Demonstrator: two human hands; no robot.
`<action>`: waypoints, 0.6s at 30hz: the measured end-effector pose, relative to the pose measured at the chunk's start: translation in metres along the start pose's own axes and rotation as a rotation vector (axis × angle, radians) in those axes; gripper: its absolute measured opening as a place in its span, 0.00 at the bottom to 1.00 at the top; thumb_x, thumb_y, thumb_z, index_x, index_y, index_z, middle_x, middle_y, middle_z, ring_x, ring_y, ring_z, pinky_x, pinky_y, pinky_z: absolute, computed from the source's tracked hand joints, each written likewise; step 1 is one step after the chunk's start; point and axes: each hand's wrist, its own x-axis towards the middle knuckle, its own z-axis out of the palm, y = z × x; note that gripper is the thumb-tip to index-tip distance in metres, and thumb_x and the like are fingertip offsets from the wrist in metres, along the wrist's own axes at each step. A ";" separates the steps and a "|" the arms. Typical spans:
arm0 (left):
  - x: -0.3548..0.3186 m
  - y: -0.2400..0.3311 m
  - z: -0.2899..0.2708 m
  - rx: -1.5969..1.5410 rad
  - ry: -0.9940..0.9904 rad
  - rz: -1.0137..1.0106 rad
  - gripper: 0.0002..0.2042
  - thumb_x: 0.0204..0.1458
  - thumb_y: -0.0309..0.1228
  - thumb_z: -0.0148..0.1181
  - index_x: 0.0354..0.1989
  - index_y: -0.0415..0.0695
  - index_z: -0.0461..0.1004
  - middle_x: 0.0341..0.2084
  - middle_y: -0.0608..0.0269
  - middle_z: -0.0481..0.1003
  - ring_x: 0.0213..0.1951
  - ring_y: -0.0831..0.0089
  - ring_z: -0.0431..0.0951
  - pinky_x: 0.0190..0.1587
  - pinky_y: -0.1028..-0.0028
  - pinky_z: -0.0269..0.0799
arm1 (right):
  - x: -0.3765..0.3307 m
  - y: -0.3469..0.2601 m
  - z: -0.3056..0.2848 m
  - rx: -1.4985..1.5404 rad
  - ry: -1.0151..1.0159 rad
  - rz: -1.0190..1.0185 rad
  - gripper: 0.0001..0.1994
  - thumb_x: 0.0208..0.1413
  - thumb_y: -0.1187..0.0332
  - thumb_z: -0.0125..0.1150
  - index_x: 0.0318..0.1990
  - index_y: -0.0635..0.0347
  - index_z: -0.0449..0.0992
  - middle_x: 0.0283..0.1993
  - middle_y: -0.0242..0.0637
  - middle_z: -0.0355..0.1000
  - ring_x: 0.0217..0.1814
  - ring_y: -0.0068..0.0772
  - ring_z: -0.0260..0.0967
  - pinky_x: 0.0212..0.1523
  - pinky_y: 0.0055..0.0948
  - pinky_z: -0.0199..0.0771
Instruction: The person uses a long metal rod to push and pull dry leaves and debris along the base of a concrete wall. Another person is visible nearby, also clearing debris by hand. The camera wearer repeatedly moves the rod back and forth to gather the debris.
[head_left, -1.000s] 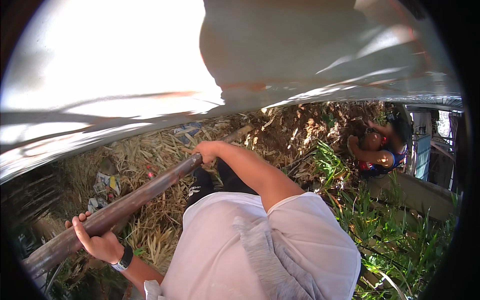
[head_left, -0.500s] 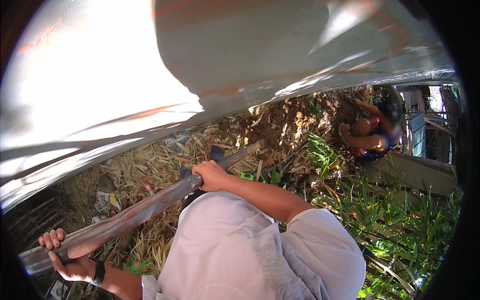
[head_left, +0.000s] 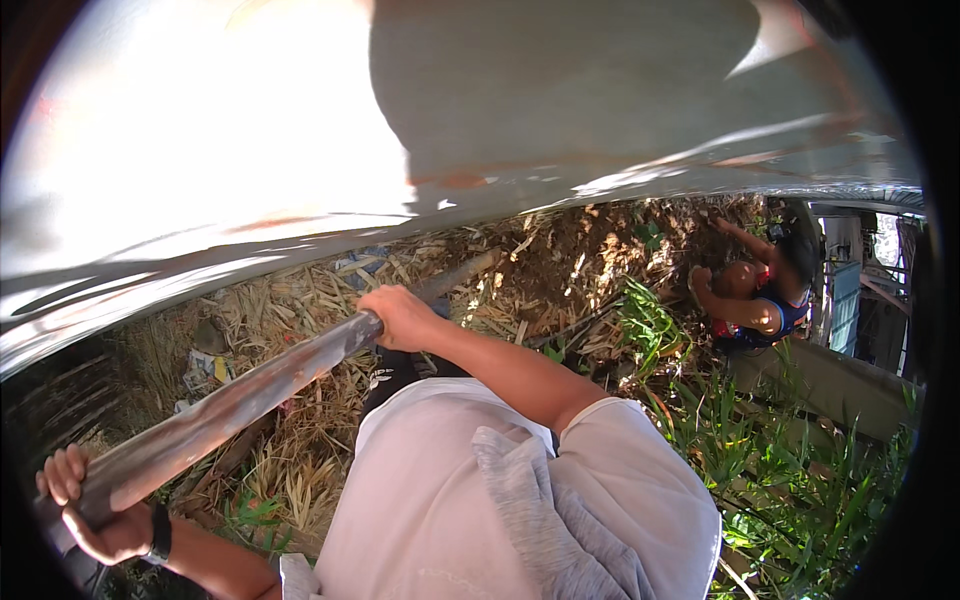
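Note:
A long, thick round pole (head_left: 255, 393), brownish grey and worn, slants from the lower left up toward the middle. My left hand (head_left: 92, 510), with a black band at the wrist, is wrapped round its near end at the lower left. Farther along, my right hand (head_left: 400, 316) grips the pole from above, its fingers curled over it. Beyond that hand the pole's far end (head_left: 465, 272) lies low against the loose soil and dry leaves. I cannot tell whether the pole is wood or metal.
A large pale wall-like surface (head_left: 560, 110) spans the top. At right a person (head_left: 760, 300) crouches with hands by the dirt (head_left: 600, 250). Green plants (head_left: 810, 490) grow beside me at right; dry leaves (head_left: 310, 270) and litter (head_left: 208, 368) cover the ground.
Both hands and the pole have shifted left, the right hand also slightly up; the pole's far end moved left and up. The view has shifted a little. The grips stay the same.

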 end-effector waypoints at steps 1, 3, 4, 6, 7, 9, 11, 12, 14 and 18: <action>-0.025 -0.037 -0.007 0.162 -0.078 -0.096 0.20 0.47 0.31 0.63 0.46 0.45 0.61 0.33 0.66 0.65 0.35 0.75 0.63 0.48 0.67 0.60 | -0.002 0.033 0.004 -0.132 0.019 0.240 0.19 0.38 0.73 0.72 0.41 0.54 0.73 0.38 0.39 0.74 0.47 0.50 0.70 0.51 0.43 0.68; -0.058 -0.071 -0.031 -0.005 0.065 -0.085 0.20 0.50 0.31 0.61 0.49 0.43 0.61 0.34 0.66 0.65 0.36 0.74 0.64 0.50 0.67 0.61 | -0.006 0.081 0.022 -0.047 0.048 0.148 0.17 0.40 0.74 0.68 0.41 0.54 0.74 0.38 0.41 0.74 0.47 0.55 0.70 0.50 0.44 0.69; -0.068 -0.076 -0.044 0.053 0.073 -0.080 0.20 0.52 0.30 0.61 0.50 0.42 0.61 0.35 0.66 0.65 0.37 0.74 0.65 0.51 0.66 0.61 | -0.003 0.098 0.028 -0.019 0.015 0.101 0.17 0.40 0.74 0.68 0.41 0.54 0.74 0.38 0.42 0.75 0.47 0.56 0.70 0.49 0.45 0.70; -0.090 -0.066 -0.070 0.204 0.325 -0.148 0.18 0.55 0.31 0.61 0.50 0.41 0.63 0.36 0.65 0.67 0.39 0.72 0.67 0.53 0.66 0.63 | 0.006 0.114 0.038 0.011 -0.263 0.138 0.17 0.39 0.73 0.68 0.41 0.55 0.74 0.37 0.44 0.76 0.47 0.58 0.72 0.47 0.46 0.72; -0.097 -0.057 -0.081 0.242 0.358 -0.153 0.17 0.56 0.31 0.61 0.51 0.41 0.64 0.36 0.65 0.67 0.40 0.71 0.68 0.53 0.65 0.63 | 0.013 0.111 0.044 -0.020 -0.465 0.242 0.19 0.38 0.73 0.68 0.43 0.56 0.76 0.37 0.47 0.78 0.46 0.59 0.74 0.44 0.48 0.74; -0.110 -0.038 -0.100 0.440 0.636 -0.201 0.15 0.59 0.33 0.63 0.48 0.40 0.69 0.37 0.62 0.71 0.42 0.69 0.71 0.53 0.65 0.67 | 0.026 0.097 0.048 -0.145 -0.722 0.237 0.25 0.37 0.75 0.68 0.49 0.56 0.77 0.41 0.48 0.79 0.50 0.54 0.76 0.46 0.48 0.75; -0.117 -0.025 -0.116 0.437 0.713 -0.226 0.14 0.59 0.32 0.63 0.48 0.40 0.70 0.37 0.61 0.72 0.42 0.69 0.72 0.53 0.65 0.68 | 0.030 0.078 0.051 -0.192 -0.825 0.210 0.25 0.37 0.76 0.68 0.49 0.55 0.79 0.42 0.48 0.80 0.51 0.53 0.76 0.49 0.48 0.75; -0.120 -0.022 -0.124 0.398 0.690 -0.214 0.13 0.59 0.32 0.63 0.48 0.41 0.70 0.36 0.61 0.72 0.42 0.69 0.72 0.53 0.65 0.69 | 0.027 0.070 0.054 -0.157 -0.775 0.247 0.24 0.37 0.75 0.67 0.48 0.55 0.79 0.42 0.48 0.80 0.51 0.53 0.76 0.50 0.47 0.75; -0.120 -0.025 -0.142 0.314 0.647 -0.222 0.13 0.59 0.30 0.62 0.48 0.41 0.70 0.36 0.62 0.72 0.42 0.70 0.72 0.53 0.65 0.69 | 0.008 0.060 0.062 -0.155 -0.628 0.304 0.22 0.39 0.75 0.67 0.47 0.55 0.79 0.43 0.48 0.79 0.51 0.53 0.76 0.51 0.47 0.74; -0.117 -0.050 -0.161 0.227 0.518 -0.316 0.13 0.58 0.27 0.61 0.49 0.44 0.67 0.37 0.65 0.71 0.41 0.72 0.72 0.51 0.65 0.70 | -0.058 0.067 0.070 -0.175 -0.387 0.272 0.19 0.41 0.74 0.66 0.46 0.57 0.77 0.43 0.48 0.78 0.52 0.54 0.75 0.53 0.48 0.72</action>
